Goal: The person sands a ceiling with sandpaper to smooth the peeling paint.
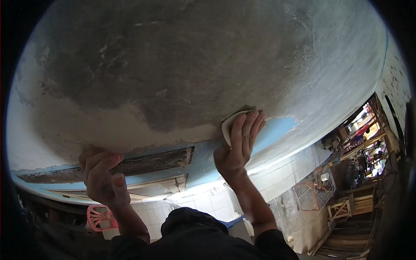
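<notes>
My right hand (240, 143) presses a pale, curved piece of sandpaper (227, 127) against the wall, its fingers stretched together over the sheet. Under it, dark grey plaster (186, 65) meets a light blue painted patch (277, 132). To the left, my left hand (104, 177) is raised by the wall with its fingers loosely bent and the thumb apart. It holds nothing that I can see, and its farther fingertips seem to rest on the wall. Close beside it runs a long dark recess (151, 162) in a light blue border.
A pink plastic chair (102, 218) stands at the lower left. White tiles (214, 203) lie behind my arms. At the right are wooden frames (340, 210), stacked timber (351, 238) and a cluttered opening to the light. A speckled wall (396, 73) adjoins on the far right.
</notes>
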Action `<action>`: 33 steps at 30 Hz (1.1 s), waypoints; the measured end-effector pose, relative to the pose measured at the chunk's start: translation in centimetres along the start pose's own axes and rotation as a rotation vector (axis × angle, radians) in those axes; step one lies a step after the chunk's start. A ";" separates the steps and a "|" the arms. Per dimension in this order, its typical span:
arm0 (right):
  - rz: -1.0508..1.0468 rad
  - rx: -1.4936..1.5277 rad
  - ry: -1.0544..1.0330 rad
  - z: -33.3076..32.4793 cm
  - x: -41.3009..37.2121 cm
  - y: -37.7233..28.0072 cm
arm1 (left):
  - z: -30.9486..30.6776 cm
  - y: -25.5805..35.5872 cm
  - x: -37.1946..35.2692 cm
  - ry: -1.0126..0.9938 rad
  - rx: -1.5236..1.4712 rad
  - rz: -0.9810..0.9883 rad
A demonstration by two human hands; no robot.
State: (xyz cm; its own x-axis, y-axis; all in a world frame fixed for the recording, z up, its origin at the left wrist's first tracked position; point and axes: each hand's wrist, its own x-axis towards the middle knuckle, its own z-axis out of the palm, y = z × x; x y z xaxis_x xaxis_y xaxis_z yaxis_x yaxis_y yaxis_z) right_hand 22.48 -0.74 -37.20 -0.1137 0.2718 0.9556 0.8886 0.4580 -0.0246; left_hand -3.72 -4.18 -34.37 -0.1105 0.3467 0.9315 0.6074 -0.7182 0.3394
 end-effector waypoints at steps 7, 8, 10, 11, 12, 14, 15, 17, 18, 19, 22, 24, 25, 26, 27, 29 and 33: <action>-0.136 -0.049 -0.058 1.4 -3.8 0.3 | -0.4 0.0 0.5 -0.035 0.005 0.053; -0.163 -0.063 -0.082 1.0 -2.7 0.6 | -0.3 0.0 0.7 -0.047 0.002 0.065; -0.027 -0.012 -0.020 0.3 0.1 -0.4 | -0.1 0.0 0.7 -0.025 -0.005 0.062; 0.041 0.009 0.007 0.1 0.8 -0.5 | 0.0 0.0 0.6 -0.015 -0.011 0.057; 0.053 -0.011 0.035 0.7 0.7 -0.6 | 0.0 0.1 0.5 -0.021 -0.004 0.055; 0.086 0.004 -0.003 1.6 -1.5 -2.1 | 0.0 0.0 0.6 -0.007 0.015 0.064; 0.092 0.014 -0.015 2.0 -2.9 -2.4 | 0.0 0.1 0.7 -0.013 0.010 0.056; -0.004 -0.024 -0.045 2.5 -4.6 -1.6 | 0.0 0.2 0.7 -0.015 0.002 0.043; -0.039 -0.045 -0.047 2.4 -4.2 -1.2 | 0.0 0.2 0.7 -0.009 0.007 0.049; -0.065 -0.070 -0.052 2.1 -3.8 -1.1 | 0.0 0.3 0.7 -0.013 0.008 0.056; 0.030 0.009 -0.021 1.3 0.5 -2.8 | 0.8 0.6 1.1 0.015 0.051 0.065; 0.022 0.033 -0.023 1.2 1.3 -2.9 | 1.1 1.0 0.7 0.018 0.052 0.040; 0.006 0.051 -0.011 1.4 1.6 -3.0 | 1.2 1.1 0.7 0.034 0.035 0.024; -0.007 0.042 -0.039 1.6 0.3 -2.9 | 1.4 0.9 0.8 0.072 0.024 0.013; -0.027 0.035 -0.068 1.7 -2.3 -2.7 | 1.3 0.8 1.1 0.051 0.035 0.030; -0.094 0.017 -0.096 2.1 -3.2 -2.2 | 0.9 0.8 1.0 0.001 0.062 0.053; -0.116 0.018 -0.079 1.3 -0.3 -1.7 | 1.0 0.7 0.7 0.014 0.080 0.044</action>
State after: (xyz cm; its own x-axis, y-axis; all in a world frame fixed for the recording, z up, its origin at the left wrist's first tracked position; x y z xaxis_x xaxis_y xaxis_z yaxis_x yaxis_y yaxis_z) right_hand 20.45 -0.52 -37.82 -0.2499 0.2815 0.9264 0.8597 0.5047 0.0785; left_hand -2.60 -3.82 -33.59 -0.0932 0.3071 0.9471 0.6724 -0.6821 0.2874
